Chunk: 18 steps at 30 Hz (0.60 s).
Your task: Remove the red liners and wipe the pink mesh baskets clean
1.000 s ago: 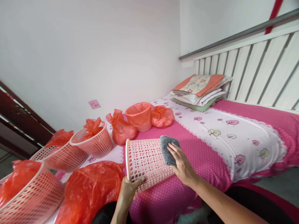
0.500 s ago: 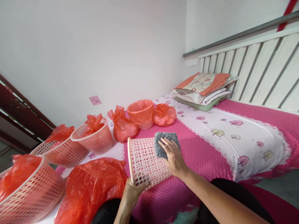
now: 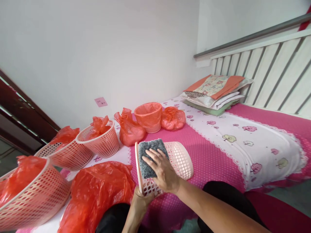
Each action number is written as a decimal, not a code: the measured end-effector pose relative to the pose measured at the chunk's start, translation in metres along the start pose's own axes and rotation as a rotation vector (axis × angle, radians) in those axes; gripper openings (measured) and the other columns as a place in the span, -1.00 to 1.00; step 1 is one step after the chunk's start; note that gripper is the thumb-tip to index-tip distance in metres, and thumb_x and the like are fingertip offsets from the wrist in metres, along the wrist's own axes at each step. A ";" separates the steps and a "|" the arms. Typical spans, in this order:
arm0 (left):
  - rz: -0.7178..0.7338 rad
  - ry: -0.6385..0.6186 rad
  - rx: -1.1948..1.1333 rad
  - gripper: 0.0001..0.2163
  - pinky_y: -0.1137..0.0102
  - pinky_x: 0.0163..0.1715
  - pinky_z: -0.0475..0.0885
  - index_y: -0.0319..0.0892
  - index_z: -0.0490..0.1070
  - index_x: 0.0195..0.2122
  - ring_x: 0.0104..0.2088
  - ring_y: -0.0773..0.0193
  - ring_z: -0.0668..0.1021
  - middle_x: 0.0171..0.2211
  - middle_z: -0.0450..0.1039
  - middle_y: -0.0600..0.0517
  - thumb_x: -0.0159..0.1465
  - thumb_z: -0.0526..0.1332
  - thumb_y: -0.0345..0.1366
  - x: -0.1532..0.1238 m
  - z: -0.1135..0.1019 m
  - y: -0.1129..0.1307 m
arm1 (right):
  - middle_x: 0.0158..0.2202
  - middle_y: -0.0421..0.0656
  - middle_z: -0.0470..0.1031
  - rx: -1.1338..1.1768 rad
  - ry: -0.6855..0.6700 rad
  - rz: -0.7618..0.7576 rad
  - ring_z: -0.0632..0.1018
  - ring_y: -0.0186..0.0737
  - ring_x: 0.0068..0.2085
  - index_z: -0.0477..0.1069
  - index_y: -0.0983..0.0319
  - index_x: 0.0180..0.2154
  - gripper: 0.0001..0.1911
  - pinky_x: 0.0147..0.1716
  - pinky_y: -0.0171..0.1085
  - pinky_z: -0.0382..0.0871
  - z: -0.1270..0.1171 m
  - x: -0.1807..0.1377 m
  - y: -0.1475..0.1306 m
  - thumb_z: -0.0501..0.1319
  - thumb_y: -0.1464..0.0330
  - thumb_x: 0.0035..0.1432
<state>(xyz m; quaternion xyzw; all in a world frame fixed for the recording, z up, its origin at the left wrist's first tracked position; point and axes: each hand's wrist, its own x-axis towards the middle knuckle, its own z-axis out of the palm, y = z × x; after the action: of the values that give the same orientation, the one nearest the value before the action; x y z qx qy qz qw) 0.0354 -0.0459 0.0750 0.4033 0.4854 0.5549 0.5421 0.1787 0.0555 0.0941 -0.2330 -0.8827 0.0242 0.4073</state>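
Observation:
A pink perforated plastic basket (image 3: 181, 158) lies on its side on the bed, its rim towards the left. My left hand (image 3: 142, 200) grips the lower part of that rim, fingers partly hidden by the basket. A grey fluffy cleaning cloth (image 3: 152, 157) lies against the upper side of the basket near the rim. My right hand (image 3: 162, 170) holds the cloth against the basket wall, fingers spread over it. A crumpled red plastic bag (image 3: 99, 187) is left of the basket.
Pink baskets (image 3: 104, 142) holding red bags stand at the left. Behind are a red-lined basket (image 3: 148, 119) and red bags (image 3: 132, 131) (image 3: 173, 119). Folded bedding (image 3: 216, 94) lies by the white headboard (image 3: 267, 74). A pink note (image 3: 100, 102) is on the wall.
My right hand has slid the cloth left along the basket, from near its base to near its rim. My left hand keeps its grip on the rim. The view has shifted slightly.

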 end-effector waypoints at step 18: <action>-0.020 0.001 0.197 -0.69 0.12 -0.09 0.64 -0.14 0.74 -0.29 -0.23 -0.07 0.70 -0.34 0.73 -0.09 -0.05 0.63 -0.16 0.011 -0.020 0.019 | 0.55 0.07 0.14 0.026 -0.144 -0.149 0.12 0.06 0.55 0.20 0.20 0.48 -0.31 0.53 0.17 -0.05 0.000 -0.032 -0.016 0.19 0.20 0.41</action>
<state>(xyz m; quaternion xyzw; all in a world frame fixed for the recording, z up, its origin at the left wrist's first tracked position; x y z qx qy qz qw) 0.0105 -0.0356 0.0888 0.4496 0.5418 0.4991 0.5052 0.1904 0.0268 0.0750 -0.1588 -0.9242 0.0221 0.3466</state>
